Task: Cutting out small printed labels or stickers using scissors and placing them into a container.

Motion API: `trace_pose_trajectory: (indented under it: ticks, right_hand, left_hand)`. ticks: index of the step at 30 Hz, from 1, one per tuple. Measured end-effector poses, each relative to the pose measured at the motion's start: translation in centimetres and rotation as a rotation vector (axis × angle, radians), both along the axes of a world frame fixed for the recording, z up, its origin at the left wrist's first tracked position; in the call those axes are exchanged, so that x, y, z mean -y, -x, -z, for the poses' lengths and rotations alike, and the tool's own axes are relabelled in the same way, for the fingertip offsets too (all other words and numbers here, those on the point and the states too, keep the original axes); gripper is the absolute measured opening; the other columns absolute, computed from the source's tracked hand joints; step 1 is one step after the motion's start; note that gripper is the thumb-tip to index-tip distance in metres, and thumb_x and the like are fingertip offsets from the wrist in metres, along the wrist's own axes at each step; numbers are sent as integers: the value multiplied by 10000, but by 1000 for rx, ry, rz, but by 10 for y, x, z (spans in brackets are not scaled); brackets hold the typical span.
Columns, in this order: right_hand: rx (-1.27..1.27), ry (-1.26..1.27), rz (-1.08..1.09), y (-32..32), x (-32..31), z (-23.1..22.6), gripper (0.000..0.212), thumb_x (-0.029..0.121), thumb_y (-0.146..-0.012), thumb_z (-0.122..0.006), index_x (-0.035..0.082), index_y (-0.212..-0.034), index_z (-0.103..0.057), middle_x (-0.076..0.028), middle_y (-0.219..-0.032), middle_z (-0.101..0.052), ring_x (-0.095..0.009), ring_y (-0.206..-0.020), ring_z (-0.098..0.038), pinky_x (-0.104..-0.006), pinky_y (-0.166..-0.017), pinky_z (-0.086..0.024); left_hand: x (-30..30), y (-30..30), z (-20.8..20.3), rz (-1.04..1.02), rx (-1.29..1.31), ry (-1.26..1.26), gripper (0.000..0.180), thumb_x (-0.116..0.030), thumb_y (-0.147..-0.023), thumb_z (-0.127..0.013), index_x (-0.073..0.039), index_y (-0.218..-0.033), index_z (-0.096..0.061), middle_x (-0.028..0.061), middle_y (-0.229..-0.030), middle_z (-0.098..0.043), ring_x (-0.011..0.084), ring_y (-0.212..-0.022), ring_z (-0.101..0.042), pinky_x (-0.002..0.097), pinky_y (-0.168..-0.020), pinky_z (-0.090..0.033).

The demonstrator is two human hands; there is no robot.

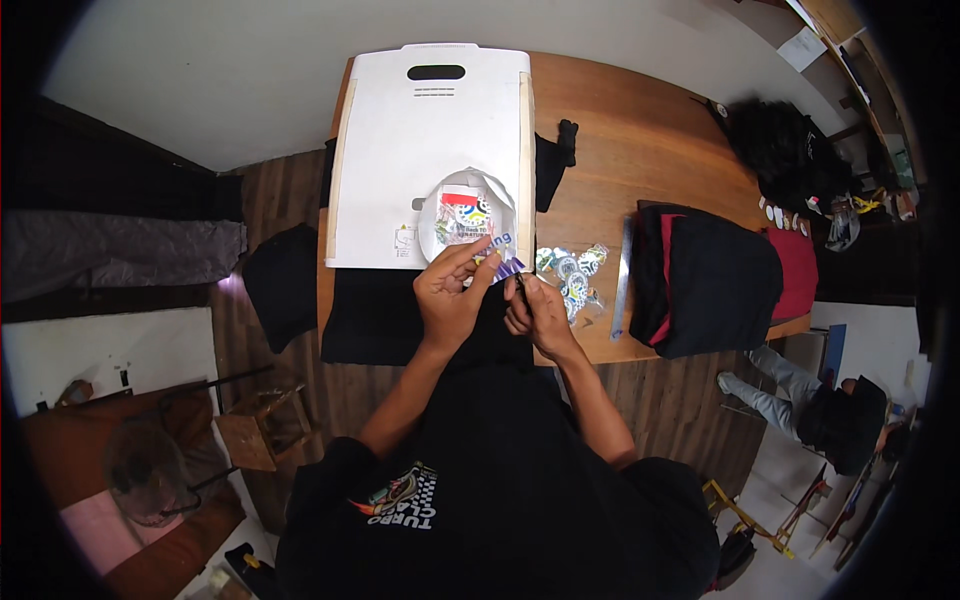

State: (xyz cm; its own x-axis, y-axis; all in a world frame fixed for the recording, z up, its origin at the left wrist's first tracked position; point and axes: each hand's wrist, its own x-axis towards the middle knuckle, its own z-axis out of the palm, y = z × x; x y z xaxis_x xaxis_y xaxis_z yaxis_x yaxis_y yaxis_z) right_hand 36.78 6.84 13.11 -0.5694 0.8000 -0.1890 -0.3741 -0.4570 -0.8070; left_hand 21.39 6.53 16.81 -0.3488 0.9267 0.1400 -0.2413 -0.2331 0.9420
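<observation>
My left hand pinches a small printed piece with purple and blue lettering between thumb and fingers. Close beside it, my right hand is closed round a small dark tool at the piece's lower edge; fingers hide most of it, so its kind is unclear. Just beyond the left hand, a round white container with colourful printed cutouts in it rests on a large white board. A loose pile of round printed cutouts lies on the table to the right of my hands.
The wooden table carries black cloth under the board, a metal ruler and a stack of folded black and red garments. A black bundle sits farther right. A wooden stool stands at left; another person is at far right.
</observation>
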Motion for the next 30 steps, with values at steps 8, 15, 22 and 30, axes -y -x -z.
trace_pose_trajectory:
  ticks: [8,15,22,30]
  right_hand:
    - [109,-158,64,7,-15,-12,423,397,-1096,-313,23,-1077,-510,17,-604,-337,-76,-476,-314,-239,-478,-306]
    - [72,-122,33,20,-38,-19,317,333,-1086,-410,53,-1169,-532,52,-656,-336,-51,-537,-313,-220,-519,-308]
    - [316,-164,183,38,-44,-32,272,239,-1046,-521,46,-1237,-538,76,-702,-452,-10,-564,-341,-204,-512,-280]
    - [507,-109,179,48,-51,-40,200,179,-970,-660,-11,-1032,-658,13,-911,-633,-46,-839,-536,-209,-759,-431]
  left_hand:
    - [-7,18,6,44,-50,-8,231,78,-937,-614,108,-1163,-651,139,-1053,-683,151,-973,-671,237,-864,-528]
    - [-12,31,9,20,-110,-7,220,66,-944,-611,97,-1156,-660,138,-1022,-699,137,-955,-671,230,-849,-519]
    - [-14,41,14,-48,-32,51,209,57,-927,-643,77,-1131,-684,139,-1036,-699,126,-935,-657,230,-807,-513]
    - [-15,49,20,69,-80,60,223,35,-923,-661,42,-1143,-702,127,-1060,-710,120,-928,-650,238,-807,-513]
